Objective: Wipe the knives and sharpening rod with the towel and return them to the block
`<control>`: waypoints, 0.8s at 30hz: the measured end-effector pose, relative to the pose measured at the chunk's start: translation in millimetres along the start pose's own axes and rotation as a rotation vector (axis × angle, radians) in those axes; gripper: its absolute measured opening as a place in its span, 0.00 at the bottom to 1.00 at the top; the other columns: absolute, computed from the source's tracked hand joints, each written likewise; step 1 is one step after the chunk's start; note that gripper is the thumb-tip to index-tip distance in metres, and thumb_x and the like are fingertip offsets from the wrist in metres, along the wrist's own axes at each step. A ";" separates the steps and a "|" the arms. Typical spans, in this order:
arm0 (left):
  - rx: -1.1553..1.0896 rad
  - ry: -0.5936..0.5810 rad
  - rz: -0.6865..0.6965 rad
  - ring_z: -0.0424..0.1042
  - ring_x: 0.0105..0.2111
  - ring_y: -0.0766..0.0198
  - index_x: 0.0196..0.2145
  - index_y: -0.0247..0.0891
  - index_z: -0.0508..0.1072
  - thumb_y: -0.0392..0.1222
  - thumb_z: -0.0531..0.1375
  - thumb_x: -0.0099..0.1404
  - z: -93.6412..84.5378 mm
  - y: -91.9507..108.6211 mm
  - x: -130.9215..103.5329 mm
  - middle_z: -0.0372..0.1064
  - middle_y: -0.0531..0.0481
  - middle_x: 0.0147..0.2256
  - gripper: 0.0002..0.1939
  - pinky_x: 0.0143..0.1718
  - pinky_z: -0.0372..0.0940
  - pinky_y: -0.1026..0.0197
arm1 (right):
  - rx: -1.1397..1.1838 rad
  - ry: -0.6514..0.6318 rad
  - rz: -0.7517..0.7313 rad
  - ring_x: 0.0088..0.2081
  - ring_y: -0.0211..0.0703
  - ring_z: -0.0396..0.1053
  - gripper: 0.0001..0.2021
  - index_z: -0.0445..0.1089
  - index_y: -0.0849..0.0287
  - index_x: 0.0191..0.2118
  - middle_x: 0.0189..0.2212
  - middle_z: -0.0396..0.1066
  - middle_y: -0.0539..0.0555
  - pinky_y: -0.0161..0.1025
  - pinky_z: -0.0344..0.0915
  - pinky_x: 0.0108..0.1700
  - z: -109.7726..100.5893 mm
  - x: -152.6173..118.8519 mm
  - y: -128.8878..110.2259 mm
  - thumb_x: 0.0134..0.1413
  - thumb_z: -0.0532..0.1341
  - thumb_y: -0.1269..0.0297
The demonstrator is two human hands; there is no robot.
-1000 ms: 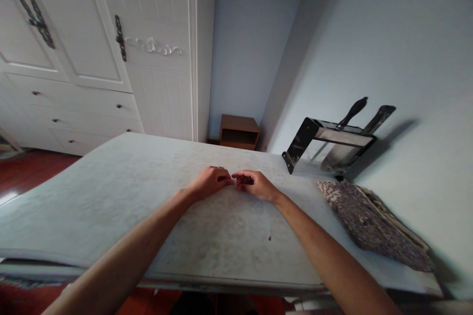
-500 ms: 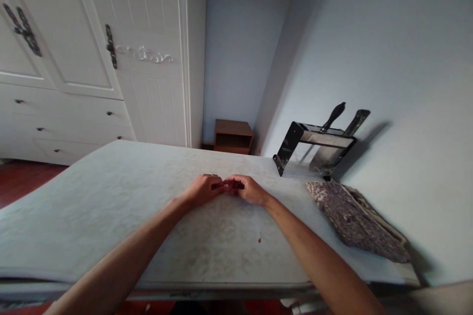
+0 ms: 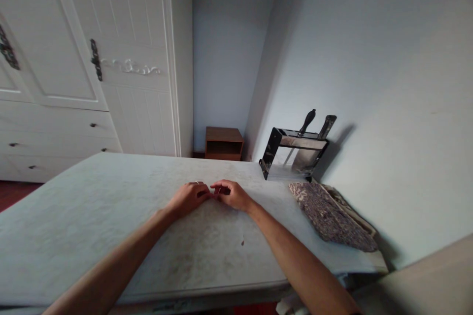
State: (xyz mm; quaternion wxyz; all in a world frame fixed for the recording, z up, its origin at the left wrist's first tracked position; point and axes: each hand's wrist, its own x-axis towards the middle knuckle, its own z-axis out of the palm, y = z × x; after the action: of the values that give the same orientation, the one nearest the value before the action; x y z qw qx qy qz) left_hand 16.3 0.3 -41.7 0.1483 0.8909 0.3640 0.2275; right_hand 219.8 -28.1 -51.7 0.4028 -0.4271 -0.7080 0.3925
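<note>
Where left hand lies beside right hand: both curled narrow; cannot tell whether anything's held
Flat, white, mottled tabletop: probably stiff, heavy; grip edges

"What place is this?"
"It looks like a home. See the big white wardrobe with curly trim and drawers?"
"Yes! And a small brown cabinet, and a red floor."
</note>
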 end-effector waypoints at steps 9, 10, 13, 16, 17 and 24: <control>0.143 0.016 -0.001 0.74 0.36 0.59 0.37 0.40 0.76 0.46 0.50 0.70 -2.6 13.6 -2.6 0.75 0.46 0.36 0.16 0.38 0.63 0.61 | -0.209 0.025 -0.130 0.37 0.41 0.68 0.17 0.76 0.56 0.43 0.35 0.72 0.52 0.39 0.65 0.44 1.1 -9.5 -9.1 0.49 0.59 0.77; 0.136 0.025 -0.006 0.74 0.37 0.59 0.39 0.40 0.76 0.45 0.49 0.71 -3.2 14.1 -3.0 0.75 0.46 0.38 0.16 0.38 0.63 0.61 | -0.224 0.034 -0.149 0.37 0.40 0.68 0.17 0.76 0.56 0.43 0.36 0.72 0.53 0.39 0.65 0.44 -0.9 -12.6 -10.9 0.49 0.59 0.77; 0.107 0.052 -0.009 0.74 0.37 0.59 0.40 0.41 0.77 0.43 0.49 0.69 -3.5 12.1 -2.2 0.76 0.47 0.39 0.16 0.39 0.64 0.61 | -0.200 0.082 -0.172 0.35 0.39 0.68 0.16 0.75 0.56 0.44 0.37 0.71 0.53 0.38 0.67 0.42 -15.6 -24.6 -16.8 0.50 0.59 0.75; 0.052 0.066 -0.008 0.74 0.37 0.59 0.38 0.40 0.78 0.43 0.51 0.66 0.0 10.6 4.9 0.77 0.47 0.38 0.15 0.40 0.65 0.61 | -0.141 0.217 -0.189 0.36 0.39 0.68 0.13 0.75 0.57 0.44 0.37 0.69 0.53 0.38 0.67 0.41 -46.3 -38.4 -23.9 0.51 0.60 0.68; 0.029 0.074 -0.007 0.74 0.36 0.60 0.37 0.40 0.78 0.43 0.52 0.65 2.1 11.7 9.1 0.77 0.47 0.37 0.15 0.40 0.65 0.61 | -0.123 0.283 -0.188 0.36 0.39 0.68 0.13 0.75 0.57 0.43 0.37 0.69 0.53 0.38 0.67 0.41 -59.7 -42.8 -26.2 0.50 0.61 0.66; -0.133 0.162 -0.013 0.69 0.26 0.65 0.30 0.37 0.76 0.40 0.54 0.59 23.3 51.9 54.2 0.73 0.51 0.26 0.11 0.30 0.63 0.65 | -0.020 0.874 -0.112 0.31 0.39 0.64 0.17 0.72 0.58 0.43 0.30 0.65 0.49 0.38 0.67 0.36 -169.0 -70.9 -20.7 0.45 0.61 0.61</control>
State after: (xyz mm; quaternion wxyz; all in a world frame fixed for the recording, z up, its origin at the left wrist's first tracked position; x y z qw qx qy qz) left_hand 92.7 1.0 -23.1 0.1789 0.8555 0.3645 0.3214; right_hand 388.8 -64.3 12.4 0.6808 -0.5179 -0.4971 0.1459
